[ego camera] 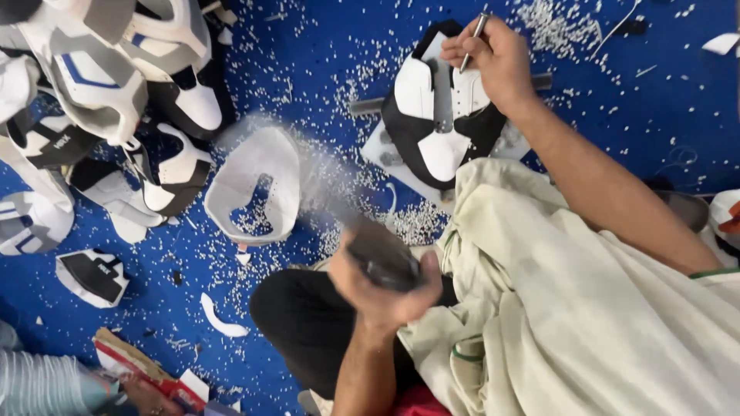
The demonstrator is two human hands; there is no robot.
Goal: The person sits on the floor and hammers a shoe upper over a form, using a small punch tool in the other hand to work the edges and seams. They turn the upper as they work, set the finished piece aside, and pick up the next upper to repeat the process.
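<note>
My right hand (497,62) holds a thin metal punch (472,37) upright, its tip on a black and white shoe upper (432,146). That upper lies on a white board (374,150) over a grey metal bar (366,105) on the blue floor. My left hand (381,281) is closed around a dark hammer handle (381,258). The hammer is blurred by motion, its streak running up and left toward a white shoe piece (258,173). A cream cloth (570,308) covers my lap, and my knee in black trousers (301,323) shows below the left hand.
A pile of white, grey and black shoe uppers (100,85) fills the upper left. Small white punched bits (308,77) litter the blue floor (655,115). Another person's striped sleeve (38,385) and a red and white card (146,374) are at the lower left.
</note>
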